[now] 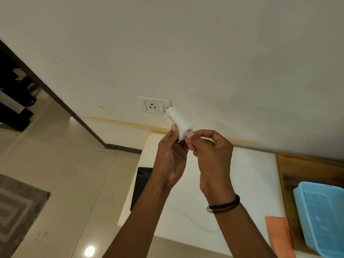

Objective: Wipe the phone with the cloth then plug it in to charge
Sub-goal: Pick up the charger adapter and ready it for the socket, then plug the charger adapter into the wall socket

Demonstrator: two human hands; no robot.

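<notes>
My left hand (172, 157) holds a white charger adapter (177, 121) up in front of the wall, its prongs pointing toward the wall socket (155, 106). My right hand (208, 151) pinches the white cable's plug (187, 135) against a port on the adapter's near face. The white cable (193, 223) trails down across the white table (251, 175). The black phone (140, 185) lies flat at the table's left edge, partly hidden by my left forearm. An orange cloth (279, 233) lies on the table at the right.
A light blue plastic basket (322, 215) sits on a wooden surface (292, 170) right of the table. The tiled floor (65, 164) and a grey rug (16, 213) are on the left. A dark doorway (13, 94) opens at far left.
</notes>
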